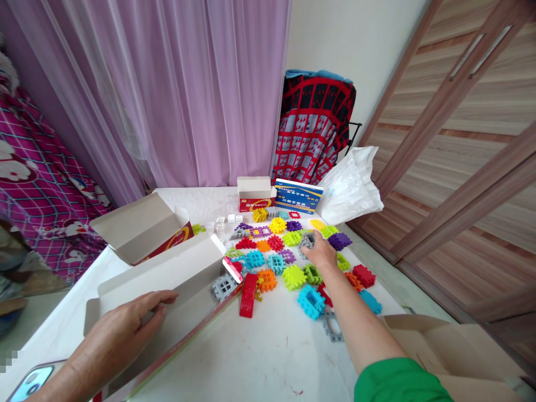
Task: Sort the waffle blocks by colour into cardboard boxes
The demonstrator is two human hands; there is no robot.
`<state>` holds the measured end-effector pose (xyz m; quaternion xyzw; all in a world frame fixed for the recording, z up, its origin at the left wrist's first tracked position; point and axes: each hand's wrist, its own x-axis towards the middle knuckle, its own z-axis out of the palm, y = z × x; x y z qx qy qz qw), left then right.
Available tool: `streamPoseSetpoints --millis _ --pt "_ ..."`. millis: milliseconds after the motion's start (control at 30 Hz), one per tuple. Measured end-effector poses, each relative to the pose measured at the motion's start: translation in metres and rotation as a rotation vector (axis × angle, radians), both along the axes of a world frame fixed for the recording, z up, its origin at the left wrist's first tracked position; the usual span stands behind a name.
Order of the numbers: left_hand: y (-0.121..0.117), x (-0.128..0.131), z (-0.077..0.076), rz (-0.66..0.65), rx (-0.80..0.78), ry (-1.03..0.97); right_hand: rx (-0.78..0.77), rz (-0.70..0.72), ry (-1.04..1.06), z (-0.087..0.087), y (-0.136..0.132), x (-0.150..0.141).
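Observation:
My right hand (320,252) reaches out over a spread of colourful interlocking plastic blocks (293,274) on the white table (268,352). Its fingers are closed on a grey block (307,240) among green and purple ones. My left hand (121,329) lies flat with fingers stretched on the flap of a large open cardboard box (167,279) at the near left. A red block (248,294) and a grey block (224,286) lie by the mouth of that box.
A second open red-and-white box (140,226) sits at the left, a small red box (254,194) and a blue box (298,196) at the back, a white plastic bag (352,187) beside them. A brown carton (435,346) stands at the near right, a phone (31,382) at the near left.

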<state>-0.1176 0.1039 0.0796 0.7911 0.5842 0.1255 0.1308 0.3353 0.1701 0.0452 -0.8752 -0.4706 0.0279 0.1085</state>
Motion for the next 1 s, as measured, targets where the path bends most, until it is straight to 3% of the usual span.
streamPoseSetpoints --millis 200,333,467,600,700,800,1000 --pt "0.002 0.007 0.005 -0.012 -0.029 0.014 0.066 -0.001 0.008 0.008 -0.004 0.0" --pt "0.0 0.009 0.016 0.007 -0.005 0.024 0.132 0.049 0.034 0.029 -0.006 -0.016" --pt "0.0 0.009 0.03 0.028 0.02 0.037 0.227 0.183 0.136 0.06 -0.012 -0.06" --pt "0.002 0.003 0.036 0.024 0.135 0.077 0.31 0.374 0.314 0.08 -0.026 -0.127" --pt "0.003 -0.002 0.029 0.025 0.142 0.206 0.291 0.524 0.468 0.077 -0.04 -0.178" --pt "0.003 -0.003 0.02 0.077 0.118 0.284 0.199 0.619 0.514 0.064 -0.053 -0.219" --pt "-0.005 0.004 0.021 0.119 0.054 0.148 0.087 0.708 0.411 0.042 -0.067 -0.26"
